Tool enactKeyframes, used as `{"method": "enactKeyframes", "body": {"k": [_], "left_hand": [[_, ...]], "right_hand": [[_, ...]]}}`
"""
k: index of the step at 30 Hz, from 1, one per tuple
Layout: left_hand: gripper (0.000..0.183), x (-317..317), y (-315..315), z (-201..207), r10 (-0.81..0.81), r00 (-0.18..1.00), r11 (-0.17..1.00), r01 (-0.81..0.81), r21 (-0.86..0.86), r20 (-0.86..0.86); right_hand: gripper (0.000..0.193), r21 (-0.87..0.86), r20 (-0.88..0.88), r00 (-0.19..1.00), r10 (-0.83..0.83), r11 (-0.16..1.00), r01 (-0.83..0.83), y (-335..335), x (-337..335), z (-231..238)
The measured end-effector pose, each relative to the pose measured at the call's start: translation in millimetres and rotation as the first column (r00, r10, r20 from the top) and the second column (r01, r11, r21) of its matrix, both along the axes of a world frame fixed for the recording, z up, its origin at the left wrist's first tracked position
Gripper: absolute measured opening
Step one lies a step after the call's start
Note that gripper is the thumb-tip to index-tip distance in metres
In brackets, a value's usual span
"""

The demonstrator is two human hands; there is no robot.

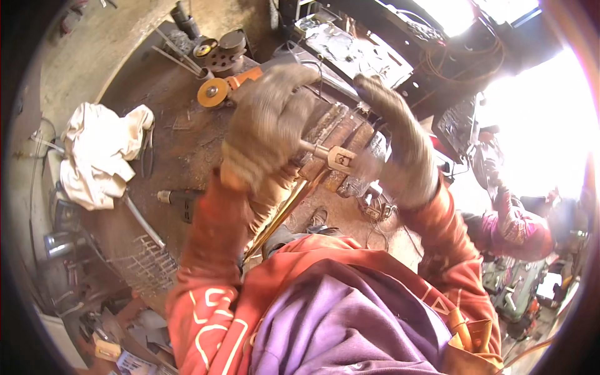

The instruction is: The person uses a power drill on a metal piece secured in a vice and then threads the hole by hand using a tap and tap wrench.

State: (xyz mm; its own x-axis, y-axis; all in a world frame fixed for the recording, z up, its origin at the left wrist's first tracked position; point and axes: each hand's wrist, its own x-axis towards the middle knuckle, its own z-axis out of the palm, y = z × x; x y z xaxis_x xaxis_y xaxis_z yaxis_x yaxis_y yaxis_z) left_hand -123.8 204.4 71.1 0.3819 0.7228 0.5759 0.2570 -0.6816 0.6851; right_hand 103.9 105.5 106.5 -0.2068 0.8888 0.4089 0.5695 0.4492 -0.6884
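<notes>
Both my hands wear thick brown-grey work gloves, smeared by motion. My left hand (pixel 265 125) is around one end of a metal rod with a forked end (pixel 339 159); the glove hides the rest of the rod. My right hand (pixel 405 147) is raised opposite, its fingers stretched upward and its thumb side blurred close to the fork. Whether it touches the fork I cannot tell. Just beyond the rod sits a worn, rusty block-like metal piece (pixel 344 130), resembling vise jaws, partly hidden by the gloves.
An angle grinder (pixel 215 92) with an orange disc lies beyond my left hand. White cloth (pixel 103 153), a drill (pixel 178 199) and a metal grate (pixel 144 259) are to the left. Another person (pixel 515 228) is at the right, near a green toolbox (pixel 515 284).
</notes>
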Motion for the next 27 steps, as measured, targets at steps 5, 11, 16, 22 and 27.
{"method": "enactKeyframes", "body": {"k": [5,11,16,22,27], "left_hand": [[0.027,64.3,52.2,22.6,-0.521,0.854,0.787,0.486,-0.38,0.013],[0.046,41.5,-19.9,-18.9,0.033,0.874,0.992,0.03,-0.121,0.485],[0.048,30.6,-143.3,18.3,0.276,0.961,0.96,-0.276,0.041,0.005],[0.04,15.6,-148.0,14.8,0.38,0.914,0.9,-0.33,0.285,-0.144],[0.03,-16.0,-33.6,-13.9,0.235,0.97,0.97,-0.239,0.051,0.065]], "right_hand": [[0.1,0.228,0.184,0.982,-0.053,0.974,0.01,-42.5,-95.4,14.4],[0.066,0.56,0.069,0.998,-0.003,0.828,-0.036,54.6,-69.1,32.7],[0.055,-0.231,0.575,0.745,0.337,0.941,-0.247,142.2,-80.1,43.0],[0.061,-0.625,0.046,0.668,0.743,0.543,-0.561,141.7,-27.1,-2.7],[0.069,-0.244,0.016,0.952,0.306,0.924,-0.293,39.9,4.4,5.2]]}}
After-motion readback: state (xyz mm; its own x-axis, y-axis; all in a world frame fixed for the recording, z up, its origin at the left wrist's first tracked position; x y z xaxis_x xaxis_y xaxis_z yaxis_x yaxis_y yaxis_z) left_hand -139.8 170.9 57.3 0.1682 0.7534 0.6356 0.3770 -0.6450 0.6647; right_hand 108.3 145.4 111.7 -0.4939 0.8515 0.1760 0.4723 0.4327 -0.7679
